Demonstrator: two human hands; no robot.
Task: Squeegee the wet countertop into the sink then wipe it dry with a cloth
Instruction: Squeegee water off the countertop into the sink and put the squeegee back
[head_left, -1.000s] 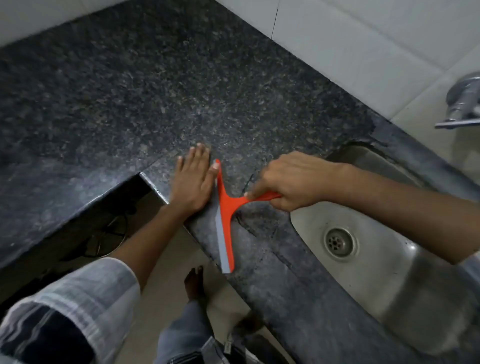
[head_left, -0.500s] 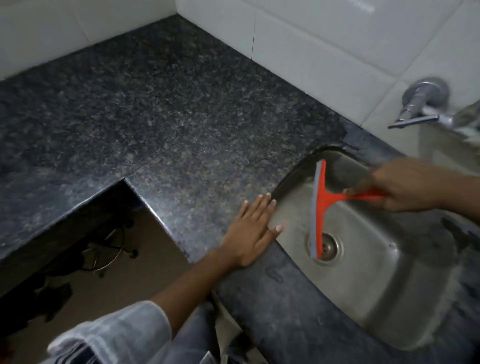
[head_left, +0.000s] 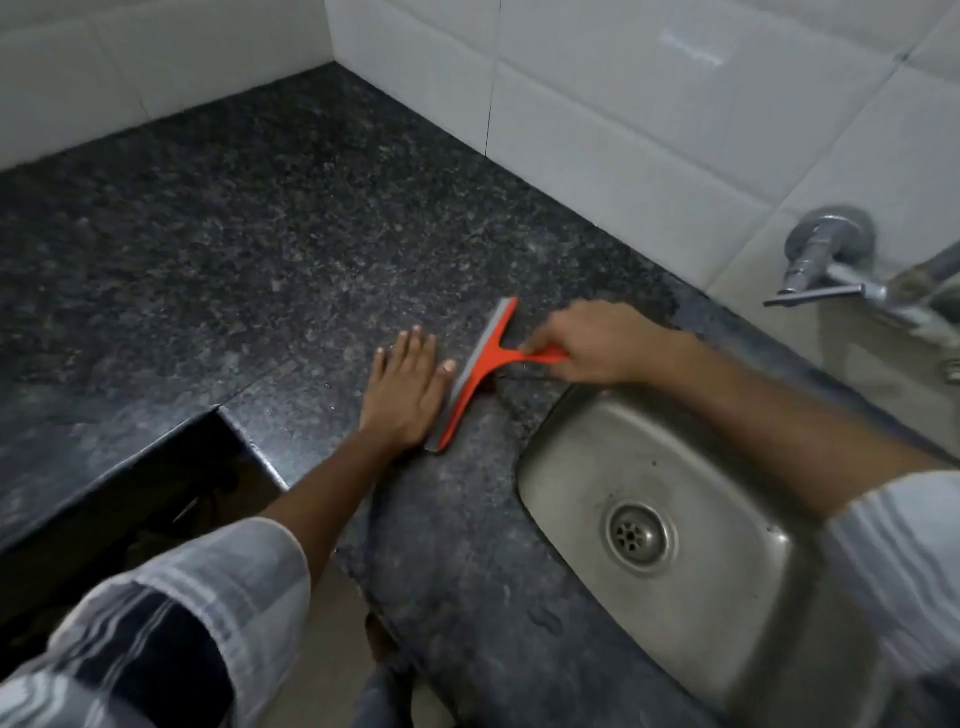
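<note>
- The left hand (head_left: 408, 395) lies flat on the dark speckled countertop (head_left: 218, 270), palm down, fingers straight and close together, pointing away from the person; it holds nothing.
- The right hand (head_left: 597, 343) is curled round the handle of the orange squeegee (head_left: 480, 371), gripping it, with the knuckles up and the wrist over the far left corner of the sink (head_left: 691, 587).
- The squeegee lies between the two hands: its handle runs into the right fist, and its long blade bar stretches slantwise from just beyond the left fingertips down to the heel of the left hand.
- The grey rubber edge of the blade faces the left hand and lies against its thumb side; the blade rests on the countertop.
- The sink is a steel basin set into the countertop, below and to the right of the right hand, under the right forearm. Its round drain (head_left: 636, 535) sits near the middle of the basin.
- Small wet marks show on the counter strip nearer the person than the left hand, beside the sink's left rim.
- A chrome tap (head_left: 826, 260) juts from the white tiled wall (head_left: 649, 130), beyond and to the right of the right hand.
- Both arms wear pale striped sleeves (head_left: 208, 597) pushed up the forearm.
- Left of the left forearm the countertop steps back, leaving a dark opening (head_left: 130, 493) below it.
</note>
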